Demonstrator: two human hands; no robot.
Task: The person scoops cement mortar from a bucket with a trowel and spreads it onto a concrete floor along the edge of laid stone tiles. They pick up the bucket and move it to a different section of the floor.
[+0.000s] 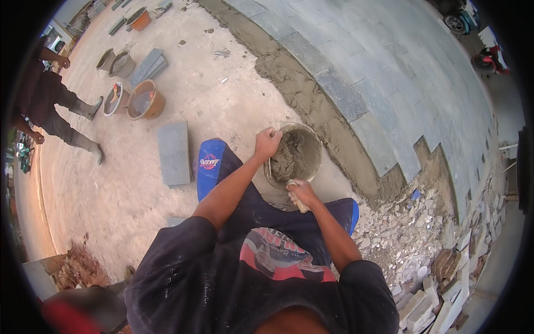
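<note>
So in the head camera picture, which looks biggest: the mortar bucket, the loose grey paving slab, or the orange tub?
1. Loose grey paving slab
2. Mortar bucket, nearly alike; it sits nearer the camera, so unsure.
3. Orange tub, smallest-looking, but farther away.

The trowel (296,199) shows only its wooden handle end under the right hand (303,192); its blade is lost in the mortar bucket (295,153). At nine o'clock a second person (53,108) is cut off above the waist by the dark rim. At one o'clock, the parked motorbikes (489,58) are too small to tell apart.
</note>
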